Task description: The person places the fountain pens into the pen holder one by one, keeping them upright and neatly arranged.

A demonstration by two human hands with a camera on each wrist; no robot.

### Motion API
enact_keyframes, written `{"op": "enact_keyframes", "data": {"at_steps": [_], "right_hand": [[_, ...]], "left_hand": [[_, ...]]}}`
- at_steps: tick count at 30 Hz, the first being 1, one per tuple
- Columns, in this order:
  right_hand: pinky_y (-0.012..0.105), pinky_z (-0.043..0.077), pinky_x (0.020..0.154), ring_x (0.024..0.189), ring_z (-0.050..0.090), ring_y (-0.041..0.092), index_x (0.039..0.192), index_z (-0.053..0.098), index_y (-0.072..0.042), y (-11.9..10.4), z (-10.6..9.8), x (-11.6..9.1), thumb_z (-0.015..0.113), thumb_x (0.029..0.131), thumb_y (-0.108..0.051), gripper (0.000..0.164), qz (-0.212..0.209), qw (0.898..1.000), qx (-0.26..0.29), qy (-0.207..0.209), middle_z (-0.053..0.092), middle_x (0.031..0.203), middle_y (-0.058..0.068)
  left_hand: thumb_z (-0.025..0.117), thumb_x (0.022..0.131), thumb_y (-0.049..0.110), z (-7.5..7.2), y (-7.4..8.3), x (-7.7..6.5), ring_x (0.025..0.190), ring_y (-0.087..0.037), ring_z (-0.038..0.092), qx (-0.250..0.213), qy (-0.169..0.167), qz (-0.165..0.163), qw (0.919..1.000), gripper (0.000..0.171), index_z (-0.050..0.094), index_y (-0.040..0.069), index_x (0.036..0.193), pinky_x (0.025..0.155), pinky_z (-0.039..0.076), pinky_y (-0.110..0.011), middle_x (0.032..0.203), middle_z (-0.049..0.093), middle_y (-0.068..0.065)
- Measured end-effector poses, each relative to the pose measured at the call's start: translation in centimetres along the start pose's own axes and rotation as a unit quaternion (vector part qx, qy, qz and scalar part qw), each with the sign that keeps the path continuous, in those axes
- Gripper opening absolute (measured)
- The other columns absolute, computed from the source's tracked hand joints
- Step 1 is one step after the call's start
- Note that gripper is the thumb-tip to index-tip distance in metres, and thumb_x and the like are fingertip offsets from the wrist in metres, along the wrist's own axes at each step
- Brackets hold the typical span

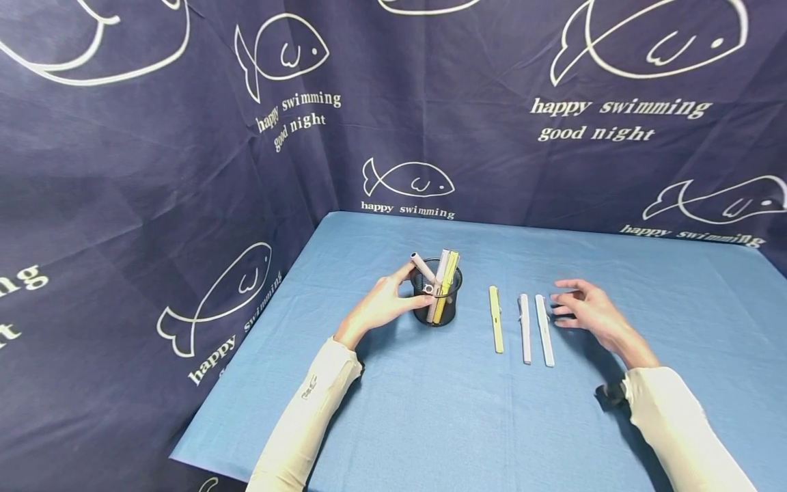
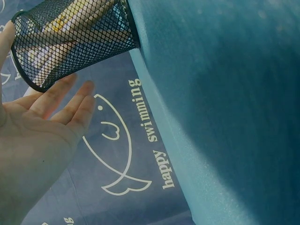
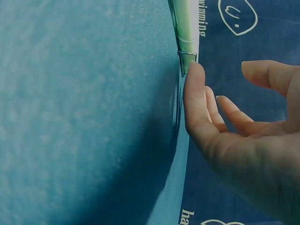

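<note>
On the blue table stands a black mesh pen holder (image 1: 451, 312), with a yellow pen (image 1: 451, 266), a white pen (image 1: 443, 261) and a leaning pale pink pen (image 1: 423, 266) among the pens in it. My left hand (image 1: 382, 301) grips the holder near its rim, thumb on the near side and fingers on the far side. To the right lie a yellow pen (image 1: 496, 319), a pale pink pen (image 1: 525, 329) and a pale white pen (image 1: 544, 331), side by side. Beside the white one hovers my right hand (image 1: 587, 313), fingers loosely bent and holding nothing. In the right wrist view a fingertip overlaps the clip end of a pen (image 3: 187, 28).
A blue cloth covers the table (image 1: 430, 417). Behind it and along its left side hangs a dark blue curtain (image 1: 479, 178) printed with white fish and lettering. The table's left edge runs beyond my left arm (image 1: 307, 417).
</note>
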State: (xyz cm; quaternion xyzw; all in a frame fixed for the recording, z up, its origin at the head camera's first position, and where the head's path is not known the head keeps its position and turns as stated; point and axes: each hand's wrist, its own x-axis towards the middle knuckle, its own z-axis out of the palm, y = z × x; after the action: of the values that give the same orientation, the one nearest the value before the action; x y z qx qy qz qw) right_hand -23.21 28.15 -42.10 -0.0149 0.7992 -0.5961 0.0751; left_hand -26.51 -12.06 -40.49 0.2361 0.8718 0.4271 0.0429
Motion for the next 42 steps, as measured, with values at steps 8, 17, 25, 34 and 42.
{"op": "enact_keyframes", "data": {"at_steps": [8,17,25,34,42], "right_hand": [[0.034,0.061,0.079,0.089,0.066,0.01,0.15,0.025,0.017,-0.18,0.11,0.01,0.05,0.108,-0.007,0.055,0.021,1.0,-0.007,-0.008,0.05,0.124,0.026],[0.038,0.061,0.08,0.091,0.065,0.01,0.152,0.023,0.016,-0.38,0.18,-0.15,0.048,0.108,-0.01,0.057,0.041,0.999,-0.006,-0.024,0.048,0.127,0.028],[0.04,0.061,0.082,0.092,0.064,0.012,0.154,0.019,0.016,-0.45,0.23,-0.11,0.049,0.109,-0.011,0.061,0.059,0.998,-0.001,-0.038,0.045,0.128,0.028],[0.041,0.061,0.083,0.096,0.062,0.014,0.155,0.015,0.016,-0.42,0.32,0.2,0.048,0.109,-0.008,0.062,0.061,0.996,-0.014,-0.056,0.043,0.133,0.032],[0.042,0.061,0.083,0.096,0.061,0.015,0.156,0.015,0.016,-0.49,0.36,0.47,0.049,0.108,-0.008,0.063,0.064,0.996,-0.025,-0.063,0.044,0.133,0.033]], "left_hand": [[0.078,0.092,0.046,0.01,-0.03,-0.03,0.142,-0.026,0.046,-0.01,-0.002,0.006,0.9999,0.091,0.032,0.014,0.164,0.114,0.038,-0.045,0.156,0.048,-0.013],[0.078,0.092,0.047,-0.01,-0.13,-0.05,0.142,-0.026,0.047,-0.002,-0.002,0.006,1.0,0.091,0.032,0.016,0.164,0.114,0.039,-0.045,0.156,0.048,-0.012],[0.078,0.092,0.046,0.01,-0.13,0.0,0.142,-0.027,0.047,-0.001,0.0,0.008,1.0,0.091,0.032,0.015,0.164,0.114,0.039,-0.045,0.155,0.048,-0.013],[0.077,0.091,0.049,0.06,-0.17,-0.01,0.141,-0.024,0.048,-0.001,-0.001,0.002,1.0,0.091,0.032,0.017,0.164,0.113,0.039,-0.044,0.154,0.051,-0.012],[0.078,0.091,0.049,0.0,-0.12,0.01,0.141,-0.023,0.047,-0.006,0.0,0.003,1.0,0.092,0.033,0.017,0.164,0.114,0.039,-0.043,0.154,0.05,-0.013]]}}
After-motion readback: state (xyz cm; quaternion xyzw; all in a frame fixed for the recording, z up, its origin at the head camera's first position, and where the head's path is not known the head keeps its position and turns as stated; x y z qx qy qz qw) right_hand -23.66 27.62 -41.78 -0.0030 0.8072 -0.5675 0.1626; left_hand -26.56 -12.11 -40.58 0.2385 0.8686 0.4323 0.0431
